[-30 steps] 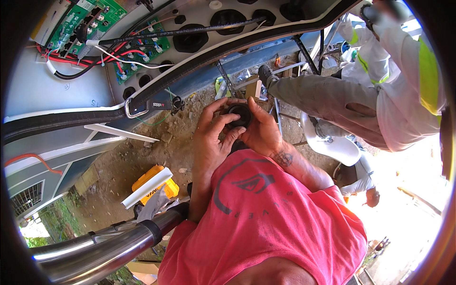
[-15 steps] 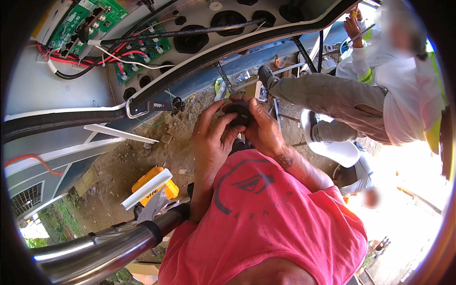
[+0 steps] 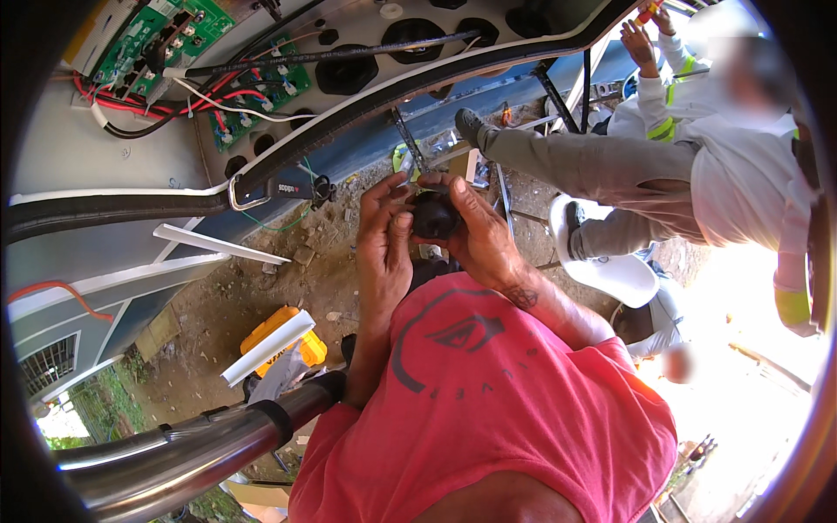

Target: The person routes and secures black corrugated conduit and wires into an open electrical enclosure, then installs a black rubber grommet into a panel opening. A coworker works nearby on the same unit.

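Centre frame: right hand (image 3: pixel 479 234) is holding a rounded black part (image 3: pixel 436 216), faintly sheened; left hand (image 3: pixel 384 240) is curling alongside, grip unclear.

Spaced dark letters curve beneath an emblem on the red shirt (image 3: pixel 523 392). Small white lettering with a red mark stands on the black strap (image 3: pixel 292 188), pale print along the black cable (image 3: pixel 336 56), dark letters on the yellow case (image 3: pixel 311 351), and faint pen marks on the cabinet wall (image 3: pixel 65 148).
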A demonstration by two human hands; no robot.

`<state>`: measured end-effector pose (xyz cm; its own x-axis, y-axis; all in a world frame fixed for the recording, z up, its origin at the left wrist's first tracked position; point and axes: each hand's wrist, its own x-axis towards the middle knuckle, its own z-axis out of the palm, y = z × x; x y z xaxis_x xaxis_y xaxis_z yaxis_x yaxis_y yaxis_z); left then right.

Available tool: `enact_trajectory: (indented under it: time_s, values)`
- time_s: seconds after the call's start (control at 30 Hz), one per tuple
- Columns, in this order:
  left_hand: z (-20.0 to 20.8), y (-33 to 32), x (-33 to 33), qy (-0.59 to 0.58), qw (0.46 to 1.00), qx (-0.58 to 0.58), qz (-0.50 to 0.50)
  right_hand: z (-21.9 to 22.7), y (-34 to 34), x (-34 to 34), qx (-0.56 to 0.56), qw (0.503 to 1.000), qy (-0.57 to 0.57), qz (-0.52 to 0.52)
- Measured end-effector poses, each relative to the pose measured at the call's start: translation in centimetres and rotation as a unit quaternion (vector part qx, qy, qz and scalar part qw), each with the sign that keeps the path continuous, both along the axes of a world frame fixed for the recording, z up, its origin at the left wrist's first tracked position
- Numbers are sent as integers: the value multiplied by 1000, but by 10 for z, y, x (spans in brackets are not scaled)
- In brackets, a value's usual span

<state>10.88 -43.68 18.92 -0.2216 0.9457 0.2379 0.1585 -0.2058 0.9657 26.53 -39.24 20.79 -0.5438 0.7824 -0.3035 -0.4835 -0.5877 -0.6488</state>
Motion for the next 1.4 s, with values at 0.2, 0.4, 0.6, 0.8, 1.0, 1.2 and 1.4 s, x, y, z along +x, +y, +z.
enact_trajectory:
  time_s: [0.2,0.4,0.6,0.8,1.0,1.2,1.4]
  values:
    - [7,-5,14,75,995,-12,70,-7,-5,0,-51,999,10,-4]
    - [5,-3,14,189,975,45,111,-16,-9,4,-82,996,32,1]
    - [15,-12,17,202,976,36,71,-22,-10,10,-84,996,39,-5]
    - [22,-11,18,197,978,5,70,-24,-10,12,-44,999,21,-6]
    - [22,-7,16,200,978,-22,54,-20,-9,12,9,1000,-12,-21]
    - [18,-2,21,232,969,30,76,-20,-6,8,63,997,-7,-45]
    - [14,-6,25,192,975,45,100,-22,-7,2,59,995,36,-76]
